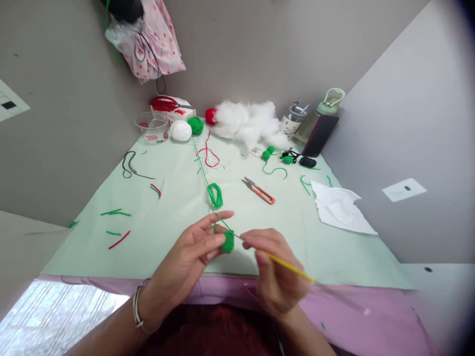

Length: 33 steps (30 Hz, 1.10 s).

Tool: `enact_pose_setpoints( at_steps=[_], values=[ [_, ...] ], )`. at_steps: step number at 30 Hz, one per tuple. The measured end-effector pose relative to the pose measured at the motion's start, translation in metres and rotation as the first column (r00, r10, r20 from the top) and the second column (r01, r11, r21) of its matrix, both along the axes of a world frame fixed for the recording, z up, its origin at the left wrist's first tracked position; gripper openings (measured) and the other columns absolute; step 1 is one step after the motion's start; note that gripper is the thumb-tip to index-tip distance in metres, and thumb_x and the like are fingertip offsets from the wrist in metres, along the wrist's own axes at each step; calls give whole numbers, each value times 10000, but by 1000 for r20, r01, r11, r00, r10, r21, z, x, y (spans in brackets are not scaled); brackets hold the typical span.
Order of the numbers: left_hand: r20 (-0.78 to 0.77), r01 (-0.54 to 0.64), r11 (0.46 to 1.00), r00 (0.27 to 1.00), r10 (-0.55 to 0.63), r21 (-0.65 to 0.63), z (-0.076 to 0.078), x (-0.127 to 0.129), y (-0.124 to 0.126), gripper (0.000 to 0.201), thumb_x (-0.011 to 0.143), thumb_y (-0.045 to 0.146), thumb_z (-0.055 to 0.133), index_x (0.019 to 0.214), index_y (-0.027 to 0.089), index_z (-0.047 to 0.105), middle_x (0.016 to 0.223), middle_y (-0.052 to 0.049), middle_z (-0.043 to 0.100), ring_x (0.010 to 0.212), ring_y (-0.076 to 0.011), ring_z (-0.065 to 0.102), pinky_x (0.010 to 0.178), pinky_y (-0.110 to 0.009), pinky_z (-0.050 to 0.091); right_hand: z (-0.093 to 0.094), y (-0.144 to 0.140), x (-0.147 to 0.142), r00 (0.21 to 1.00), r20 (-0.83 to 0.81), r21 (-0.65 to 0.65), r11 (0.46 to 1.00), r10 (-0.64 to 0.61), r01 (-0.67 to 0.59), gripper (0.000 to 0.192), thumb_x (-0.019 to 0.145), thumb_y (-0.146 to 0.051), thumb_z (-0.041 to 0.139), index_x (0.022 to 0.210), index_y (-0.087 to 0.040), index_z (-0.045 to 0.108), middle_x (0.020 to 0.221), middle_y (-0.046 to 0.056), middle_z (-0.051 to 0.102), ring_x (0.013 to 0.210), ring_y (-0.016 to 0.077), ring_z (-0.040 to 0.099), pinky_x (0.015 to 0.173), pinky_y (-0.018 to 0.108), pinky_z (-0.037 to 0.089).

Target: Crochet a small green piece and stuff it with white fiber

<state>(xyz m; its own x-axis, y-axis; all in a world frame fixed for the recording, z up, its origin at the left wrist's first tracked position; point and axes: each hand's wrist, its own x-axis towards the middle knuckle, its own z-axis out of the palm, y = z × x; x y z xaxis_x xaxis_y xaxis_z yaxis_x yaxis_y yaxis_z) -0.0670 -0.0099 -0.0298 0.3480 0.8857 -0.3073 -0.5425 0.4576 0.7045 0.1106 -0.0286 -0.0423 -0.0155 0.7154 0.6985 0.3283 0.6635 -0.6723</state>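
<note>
Two hands work at the near edge of the desk: the left hand and the right hand. Between them sits one small green crocheted piece, met by one yellow crochet hook. Beyond the hands lie one pair of orange-handled thread snips and one loose coil of green yarn. Farther off stand three yarn balls: one white, one green, one red. Beside them is one heap of white stuffing. To the right of the hands lies one crumpled white tissue. Past it stands one pale green water bottle. Small green pieces lie there too, count unclear.
</note>
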Motion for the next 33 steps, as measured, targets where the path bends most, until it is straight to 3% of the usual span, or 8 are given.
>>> enact_pose_setpoints(
  at_steps=[2,4,9,17,20,23,27,33],
  values=[
    [-19,-54,998,998,55,42,0,-3,2,401,843,269,857,1237,227,802,868,-5,616,804,-145,505,796,-280,419,3,3,-1,972,-234,-133,989,35,-68,261,1064,-152,527,1098,-248,767,906,58,749,754,181,679,679,348,591],
    [-58,-61,992,996,68,107,0,-3,2,383,852,263,849,1233,251,808,880,-5,617,847,-157,511,839,-287,421,6,7,-3,929,-361,-201,967,77,-158,232,1067,-204,554,1022,-247,778,881,51,737,728,172,657,655,337,570],
    [-120,-2,987,993,22,162,1,2,-3,363,900,321,809,1263,302,796,963,-24,644,978,-200,547,939,-332,427,3,14,-8,904,-405,-284,922,135,-265,186,1049,-278,616,1027,-249,798,926,62,770,801,191,697,687,342,587],
    [-162,35,976,987,0,217,-2,-4,-2,483,894,277,833,1360,341,729,963,0,617,923,-162,564,887,-299,472,3,11,-1,854,-499,-316,886,148,-338,242,1094,-295,539,1015,-237,761,927,40,780,728,141,683,698,294,584],
    [-211,40,969,977,13,243,-4,-5,-2,481,919,267,808,1382,350,707,986,2,619,938,-160,567,899,-295,470,7,8,2,910,-389,-292,918,142,-268,245,1102,-246,504,1042,-233,741,948,44,778,750,146,698,708,299,597],
    [-276,6,954,958,80,299,-6,-3,-2,468,934,227,781,1377,355,701,949,18,611,924,-155,568,951,-309,451,9,4,4,986,-85,-148,977,141,-153,230,1081,-168,500,1127,-228,716,978,67,782,861,184,742,760,330,625],
    [-319,-52,940,933,166,336,-6,0,-3,507,923,213,791,1398,350,675,914,35,600,867,-145,552,945,-317,440,4,1,3,942,334,137,988,26,-76,284,1037,-113,536,1267,-201,676,1087,133,795,947,224,764,768,353,655],
    [-224,-41,971,970,96,237,-2,1,-4,508,908,272,826,1391,297,670,903,26,628,859,-143,568,876,-302,457,0,1,3,925,377,179,984,-51,-19,324,1012,-79,576,1282,-205,701,1122,129,783,970,209,764,778,328,667]
  ],
)
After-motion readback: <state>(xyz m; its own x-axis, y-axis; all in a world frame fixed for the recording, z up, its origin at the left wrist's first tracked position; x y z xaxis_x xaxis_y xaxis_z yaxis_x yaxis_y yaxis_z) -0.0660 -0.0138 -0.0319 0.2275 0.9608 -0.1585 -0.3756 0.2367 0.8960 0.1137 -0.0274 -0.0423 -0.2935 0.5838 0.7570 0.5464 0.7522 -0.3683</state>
